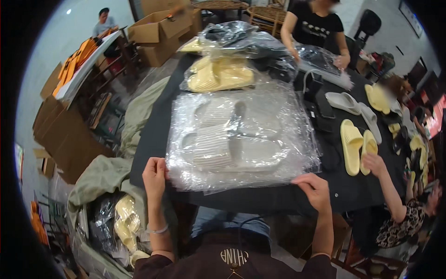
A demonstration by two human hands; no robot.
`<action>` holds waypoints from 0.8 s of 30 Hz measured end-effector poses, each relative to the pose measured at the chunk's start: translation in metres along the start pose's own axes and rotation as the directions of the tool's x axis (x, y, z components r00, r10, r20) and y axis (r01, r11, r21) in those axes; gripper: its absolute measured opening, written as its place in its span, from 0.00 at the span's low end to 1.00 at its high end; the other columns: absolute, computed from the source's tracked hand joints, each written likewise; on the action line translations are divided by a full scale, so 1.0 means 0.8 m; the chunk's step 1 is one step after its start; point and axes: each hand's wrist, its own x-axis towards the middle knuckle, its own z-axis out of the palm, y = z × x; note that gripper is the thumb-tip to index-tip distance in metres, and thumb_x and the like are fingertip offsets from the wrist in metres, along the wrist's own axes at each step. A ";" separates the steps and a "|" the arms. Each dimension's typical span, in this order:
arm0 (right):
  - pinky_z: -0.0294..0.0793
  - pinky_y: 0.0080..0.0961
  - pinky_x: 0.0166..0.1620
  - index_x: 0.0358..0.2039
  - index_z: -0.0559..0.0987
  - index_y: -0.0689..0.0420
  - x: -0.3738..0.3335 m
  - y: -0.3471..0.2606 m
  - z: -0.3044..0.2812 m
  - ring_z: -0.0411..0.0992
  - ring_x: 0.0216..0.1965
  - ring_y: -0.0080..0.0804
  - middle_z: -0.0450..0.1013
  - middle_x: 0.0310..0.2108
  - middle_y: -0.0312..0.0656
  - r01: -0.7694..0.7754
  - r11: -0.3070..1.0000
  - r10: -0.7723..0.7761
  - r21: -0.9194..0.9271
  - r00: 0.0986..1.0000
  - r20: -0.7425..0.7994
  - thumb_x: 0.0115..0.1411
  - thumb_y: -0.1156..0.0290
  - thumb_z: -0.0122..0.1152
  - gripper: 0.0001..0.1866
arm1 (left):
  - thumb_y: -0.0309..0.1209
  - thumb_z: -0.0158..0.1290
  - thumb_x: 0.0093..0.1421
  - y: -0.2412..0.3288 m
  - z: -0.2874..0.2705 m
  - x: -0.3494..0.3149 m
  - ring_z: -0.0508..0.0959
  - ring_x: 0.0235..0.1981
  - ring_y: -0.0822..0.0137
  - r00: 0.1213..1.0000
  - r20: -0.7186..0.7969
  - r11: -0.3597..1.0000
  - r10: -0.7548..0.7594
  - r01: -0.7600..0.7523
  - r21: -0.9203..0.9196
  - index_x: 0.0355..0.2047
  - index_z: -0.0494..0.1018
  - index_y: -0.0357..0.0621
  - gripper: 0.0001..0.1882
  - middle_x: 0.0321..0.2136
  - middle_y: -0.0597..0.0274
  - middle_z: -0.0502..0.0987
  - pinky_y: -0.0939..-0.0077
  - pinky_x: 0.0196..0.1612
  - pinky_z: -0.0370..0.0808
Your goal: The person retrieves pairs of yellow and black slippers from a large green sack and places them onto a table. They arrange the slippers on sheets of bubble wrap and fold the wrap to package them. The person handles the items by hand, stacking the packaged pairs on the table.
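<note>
A pair of off-white ribbed slippers [211, 146] lies side by side in a clear plastic bag [241, 179] on the black-covered table in front of me. More clear film shows beneath it, perhaps a stack of bags. My left hand [154, 177] is closed at the bag's near left corner, fingertips pinched on its edge. At the near right corner my right hand [316, 189] pinches the plastic between thumb and fingers. Just beyond lies a bagged pair of yellow slippers [220, 74], with bagged dark slippers [232, 35] piled behind.
Loose yellow slippers [351, 146] and grey slippers [344, 102] lie on the right, where a co-worker's hand [374, 163] touches one yellow slipper. Across the table another person [316, 28] handles a bag. A green sack [100, 179] with bagged slippers stands at lower left.
</note>
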 end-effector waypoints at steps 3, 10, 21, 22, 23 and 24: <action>0.71 0.19 0.38 0.29 0.77 0.64 0.000 -0.007 0.001 0.74 0.33 0.28 0.76 0.29 0.43 -0.040 0.998 0.029 -0.056 0.982 -0.186 0.55 0.83 0.56 0.03 | 0.27 0.50 0.61 0.003 -0.005 -0.019 0.68 0.18 0.74 0.985 -0.048 0.944 0.167 -0.145 0.298 0.25 0.69 0.36 0.09 0.16 0.64 0.69 0.78 0.23 0.66; 0.69 0.23 0.46 0.35 0.78 0.64 0.017 0.003 -0.027 0.73 0.41 0.30 0.76 0.40 0.45 -0.098 0.986 0.093 0.135 0.995 0.044 0.54 0.82 0.46 0.12 | 0.25 0.52 0.58 0.021 -0.030 -0.030 0.70 0.22 0.75 0.994 0.104 0.975 0.036 -0.057 0.212 0.29 0.71 0.34 0.05 0.20 0.63 0.73 0.81 0.27 0.68; 0.68 0.33 0.43 0.51 0.69 0.63 0.067 0.069 -0.034 0.70 0.38 0.41 0.70 0.38 0.47 -0.241 0.892 0.231 -0.382 0.970 -0.073 0.55 0.68 0.58 0.23 | 0.43 0.50 0.61 0.027 0.012 0.030 0.75 0.20 0.72 0.972 0.228 0.847 -0.053 -0.077 0.526 0.36 0.72 0.35 0.20 0.21 0.59 0.75 0.77 0.25 0.70; 0.68 0.33 0.42 0.50 0.69 0.63 0.064 0.073 -0.033 0.70 0.36 0.42 0.69 0.36 0.47 -0.177 0.865 0.172 -0.469 0.984 -0.054 0.55 0.68 0.57 0.23 | 0.49 0.49 0.61 0.035 0.019 0.032 0.75 0.19 0.71 0.959 0.242 0.829 -0.146 -0.015 0.559 0.35 0.71 0.33 0.25 0.20 0.57 0.75 0.75 0.25 0.71; 0.68 0.34 0.40 0.50 0.69 0.64 0.063 0.082 -0.030 0.70 0.35 0.43 0.69 0.34 0.47 -0.108 0.830 0.111 -0.547 0.993 -0.027 0.56 0.67 0.57 0.23 | 0.49 0.49 0.60 0.042 0.026 0.035 0.76 0.19 0.68 0.946 0.264 0.860 -0.187 0.028 0.510 0.36 0.71 0.32 0.26 0.20 0.54 0.76 0.74 0.26 0.71; 0.68 0.35 0.40 0.50 0.69 0.63 0.061 0.086 -0.027 0.69 0.34 0.44 0.68 0.33 0.47 -0.125 0.841 0.124 -0.526 0.992 -0.037 0.55 0.67 0.57 0.23 | 0.50 0.48 0.60 0.048 0.031 0.039 0.78 0.20 0.65 0.932 0.284 0.883 -0.227 0.074 0.463 0.36 0.70 0.31 0.27 0.21 0.52 0.76 0.73 0.27 0.72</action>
